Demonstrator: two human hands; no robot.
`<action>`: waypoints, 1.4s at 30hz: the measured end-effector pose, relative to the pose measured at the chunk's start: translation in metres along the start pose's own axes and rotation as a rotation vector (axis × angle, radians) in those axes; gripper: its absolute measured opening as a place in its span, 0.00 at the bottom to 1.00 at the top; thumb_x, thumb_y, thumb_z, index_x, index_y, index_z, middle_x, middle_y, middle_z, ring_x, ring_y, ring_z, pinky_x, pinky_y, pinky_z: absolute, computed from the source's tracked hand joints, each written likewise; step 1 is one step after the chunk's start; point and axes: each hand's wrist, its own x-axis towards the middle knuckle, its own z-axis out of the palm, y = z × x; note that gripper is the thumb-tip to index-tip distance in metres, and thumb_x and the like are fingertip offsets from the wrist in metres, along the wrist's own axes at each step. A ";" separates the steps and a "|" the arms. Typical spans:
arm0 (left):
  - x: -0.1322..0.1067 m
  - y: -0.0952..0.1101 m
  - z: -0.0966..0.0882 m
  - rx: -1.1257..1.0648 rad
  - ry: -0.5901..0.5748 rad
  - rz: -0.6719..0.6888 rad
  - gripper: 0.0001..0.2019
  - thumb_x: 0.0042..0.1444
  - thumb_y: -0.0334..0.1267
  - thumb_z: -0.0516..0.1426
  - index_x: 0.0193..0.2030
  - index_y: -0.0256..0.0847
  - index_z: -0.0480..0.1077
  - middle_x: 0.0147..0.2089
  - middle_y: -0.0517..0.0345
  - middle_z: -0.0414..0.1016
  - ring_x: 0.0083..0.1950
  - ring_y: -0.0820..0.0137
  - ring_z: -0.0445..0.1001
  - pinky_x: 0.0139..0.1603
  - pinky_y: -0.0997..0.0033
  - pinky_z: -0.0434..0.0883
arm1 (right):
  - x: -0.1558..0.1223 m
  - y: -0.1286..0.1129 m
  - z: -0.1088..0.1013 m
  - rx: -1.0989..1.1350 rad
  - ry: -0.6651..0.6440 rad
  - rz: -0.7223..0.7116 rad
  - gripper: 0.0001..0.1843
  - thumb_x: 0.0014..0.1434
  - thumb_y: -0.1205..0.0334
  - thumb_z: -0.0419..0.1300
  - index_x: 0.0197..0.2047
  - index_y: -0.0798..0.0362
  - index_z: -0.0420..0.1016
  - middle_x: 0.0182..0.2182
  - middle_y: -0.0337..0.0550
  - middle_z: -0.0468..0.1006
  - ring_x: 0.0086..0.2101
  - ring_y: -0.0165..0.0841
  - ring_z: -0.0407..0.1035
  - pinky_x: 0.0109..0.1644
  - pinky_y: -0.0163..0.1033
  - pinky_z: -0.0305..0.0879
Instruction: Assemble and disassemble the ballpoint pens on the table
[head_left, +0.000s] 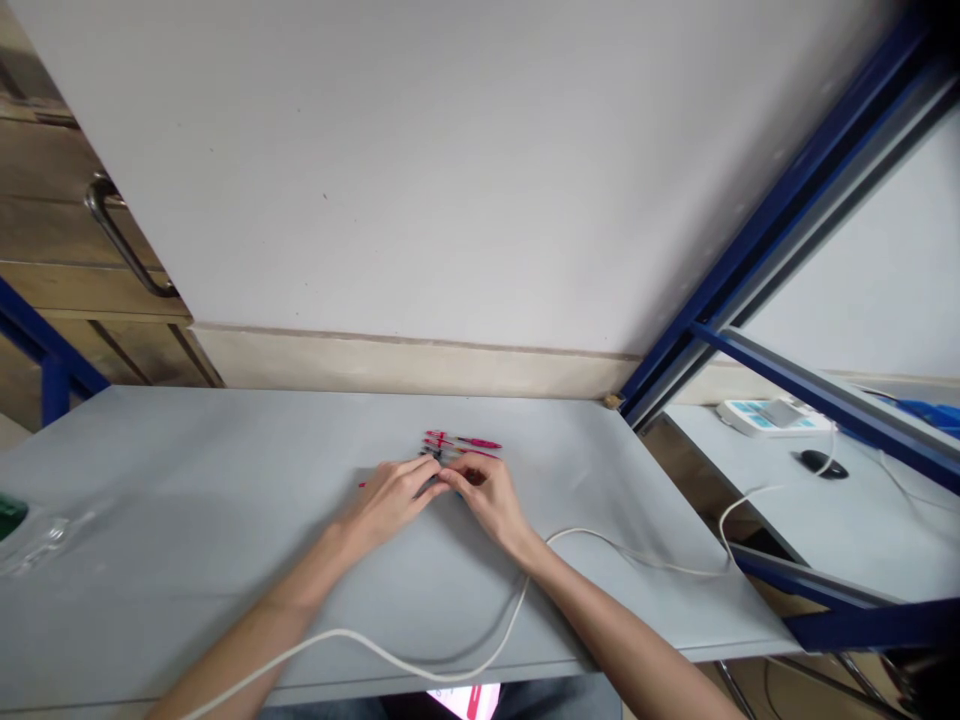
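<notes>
Fingertips of my left hand [401, 492] and my right hand [487, 493] meet over the middle of the table. Both are closed in a pinch; whatever sits between the fingers is too small and covered to make out. Just beyond them lie several slim pens with pink-red parts, one pink pen [481, 443] being the farthest. Some dark pen parts show right behind the fingertips. A small pink tip [363, 485] peeks out left of my left hand, its other end hidden. Something bluish shows under my right hand.
A white cable [420, 675] runs over the grey table [225, 470], across my left forearm and past my right wrist. Clear plastic packaging [56, 535] lies at the left edge. Beyond the blue frame [720, 270], another table holds a black mouse [823, 464] and a white device [776, 417].
</notes>
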 end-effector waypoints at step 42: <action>0.000 -0.008 0.003 -0.097 -0.112 -0.043 0.09 0.71 0.38 0.52 0.45 0.44 0.74 0.42 0.59 0.81 0.40 0.68 0.79 0.41 0.71 0.67 | 0.013 -0.005 -0.048 -0.734 -0.371 -0.376 0.05 0.61 0.68 0.63 0.39 0.52 0.70 0.37 0.45 0.79 0.41 0.40 0.73 0.49 0.43 0.67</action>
